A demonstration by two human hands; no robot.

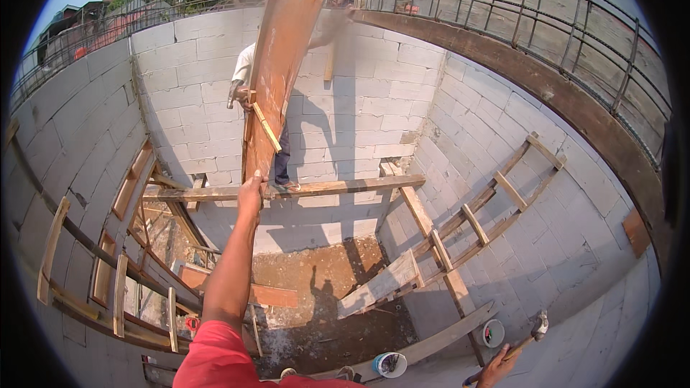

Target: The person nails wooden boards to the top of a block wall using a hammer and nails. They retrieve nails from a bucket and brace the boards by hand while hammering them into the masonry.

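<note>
A long reddish-brown wooden panel (287, 50) stands nearly upright in front of me, its upper end running out of the picture. My left hand (251, 195) is closed around its lower edge, with the arm stretched forward. At the lower right my right hand (496, 368) grips the wooden handle of a hammer (539, 326), its head up and away from the panel. Behind the panel a co-worker (280, 147), mostly hidden by it, has a hand on its left edge. Another hammer (233, 93) and a short wood strip (267, 127) are by that hand.
The co-worker stands on a timber beam (338, 186) spanning the block walls (187, 65). A wooden ladder frame (510, 190) leans right. Planks (431, 338) and two buckets (389, 365) (492, 333) lie below me. Rebar cages (575, 25) top the walls; the dirt floor (323, 273) is far down.
</note>
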